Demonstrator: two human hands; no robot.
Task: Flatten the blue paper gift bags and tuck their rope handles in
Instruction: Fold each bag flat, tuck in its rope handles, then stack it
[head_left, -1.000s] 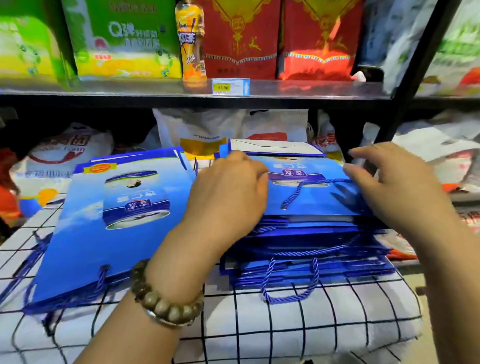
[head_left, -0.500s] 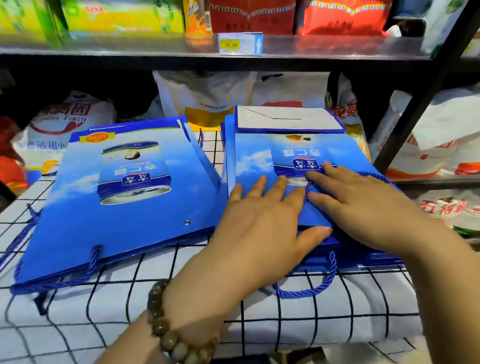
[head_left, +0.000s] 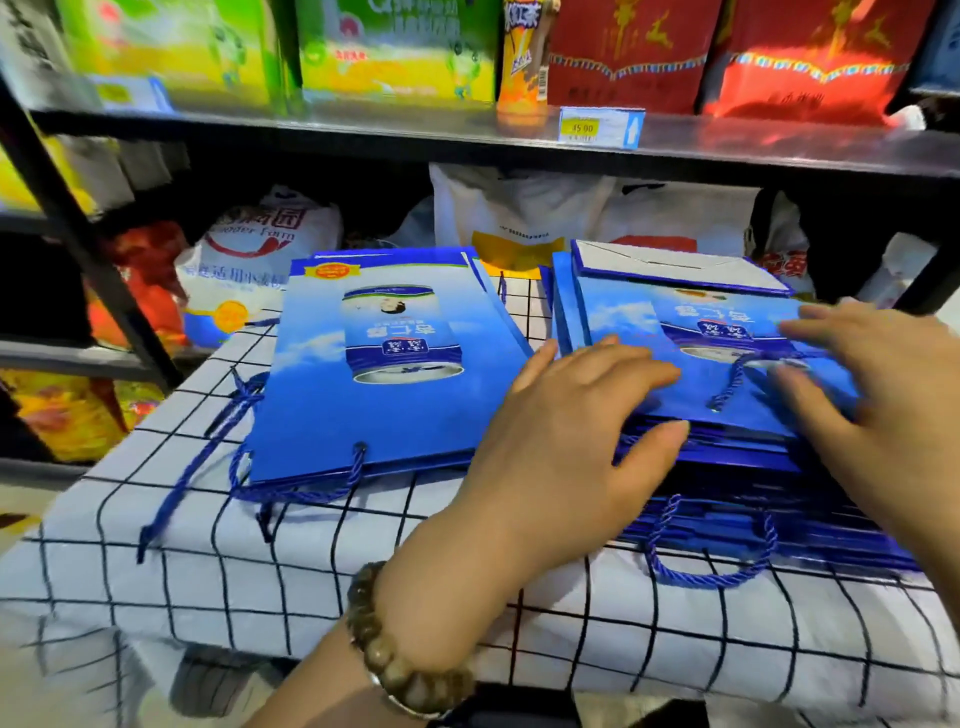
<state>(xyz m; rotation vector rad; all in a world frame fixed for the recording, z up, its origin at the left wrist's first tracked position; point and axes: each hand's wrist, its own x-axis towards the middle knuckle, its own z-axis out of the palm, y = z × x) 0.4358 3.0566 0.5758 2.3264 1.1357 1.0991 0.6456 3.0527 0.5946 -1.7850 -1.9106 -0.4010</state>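
Looking partly done, as a judgement. Lying flat on the checked cloth (head_left: 156, 571) at left: 1 bag (head_left: 322, 415), pressed thin but trailing its handles (head_left: 357, 462) loose past the near edge and out to the left, needing a tuck yet. Pressing on the near left corner of the stack (head_left: 613, 322) with the left hand (head_left: 566, 441), fingers straight and spread, thumb along the near edge, gripping nothing. Sitting just right of the single bag, that stack, several bags deep and not fully squashed, layers fanning out at the near side. Lying exposed across the top bag's face: 1 top handle (head_left: 727, 384), not tucked. Hanging out below over the cloth: 1 loop (head_left: 711, 577) from a lower bag. Resting on the top bag at far right with the right hand (head_left: 883, 415), fingers stretched out and apart beside the top handle, blurred, apparently holding nothing. Leaving, then: squashing the stack and tucking at least 3 ropes.

Standing around: a black post (head_left: 78, 249) at far left, sacks (head_left: 254, 260) behind the bags, a shelf (head_left: 363, 130) overhead carrying green and red boxes (head_left: 389, 47), a bottle (head_left: 522, 52) and a price tag (head_left: 597, 127). Crowding the far edge of the bags, those sacks, yet blocking neither hand — snagging on neighbouring layers seeming the likelier trouble for the loose rope.
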